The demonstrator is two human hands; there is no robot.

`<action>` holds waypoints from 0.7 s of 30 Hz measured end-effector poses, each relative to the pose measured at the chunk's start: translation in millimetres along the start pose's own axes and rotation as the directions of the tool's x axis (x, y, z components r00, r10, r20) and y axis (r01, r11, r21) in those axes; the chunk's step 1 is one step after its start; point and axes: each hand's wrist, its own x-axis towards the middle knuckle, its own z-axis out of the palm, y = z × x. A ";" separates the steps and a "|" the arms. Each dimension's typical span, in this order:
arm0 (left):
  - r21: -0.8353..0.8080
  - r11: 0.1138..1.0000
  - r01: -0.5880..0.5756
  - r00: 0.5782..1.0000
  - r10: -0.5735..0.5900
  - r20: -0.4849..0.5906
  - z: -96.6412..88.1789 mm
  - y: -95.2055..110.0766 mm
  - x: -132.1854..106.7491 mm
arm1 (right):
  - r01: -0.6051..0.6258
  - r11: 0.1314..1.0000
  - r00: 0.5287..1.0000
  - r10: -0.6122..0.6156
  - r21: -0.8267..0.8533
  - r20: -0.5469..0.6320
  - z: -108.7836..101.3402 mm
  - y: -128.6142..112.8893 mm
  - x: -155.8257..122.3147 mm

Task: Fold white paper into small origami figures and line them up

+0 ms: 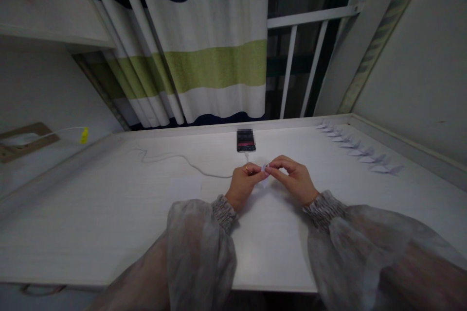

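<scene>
Between my two hands, just above the middle of the white desk, is a small piece of folded white paper (265, 181). My left hand (245, 182), with a ring on one finger, pinches its left side. Thumb and fingertips of my right hand (295, 179) pinch it from the other side, so the two sets of fingertips nearly meet. The fingers cover much of the paper, and its exact shape is hard to make out. Along the right side of the desk stands a row of several folded paper cranes (359, 148).
A phone (245, 140) lies beyond my hands, with a white cable (204, 173) running left from it. White paper (185, 187) lies left of my left hand. Low rims (404, 141) edge the desk (91, 223); a striped curtain (215, 63) hangs behind it.
</scene>
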 end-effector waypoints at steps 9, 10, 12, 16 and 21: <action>0.003 1.000 0.021 1.000 -0.021 0.000 1.3 1.2 -1.4 | 0.036 0.999 0.999 -0.036 0.019 0.030 -2.1 -3.8 0.4; 0.000 1.000 0.029 1.000 -0.029 0.008 1.3 1.1 -1.6 | 0.032 0.999 0.999 -0.033 0.033 0.033 -2.3 -4.4 0.3; -0.007 0.999 0.050 0.998 -0.050 0.032 1.0 0.6 -1.5 | 0.018 0.998 0.999 -0.020 0.061 0.033 -2.5 -4.9 0.3; -0.038 0.998 0.058 0.995 -0.054 0.082 -0.8 -2.6 -0.7 | -0.021 0.995 0.999 0.018 0.093 0.035 -2.0 -3.2 0.8; -0.049 0.998 0.043 0.994 -0.037 0.106 -2.8 -6.4 -0.3 | -0.064 0.990 0.993 0.051 0.124 0.108 -1.0 0.1 1.1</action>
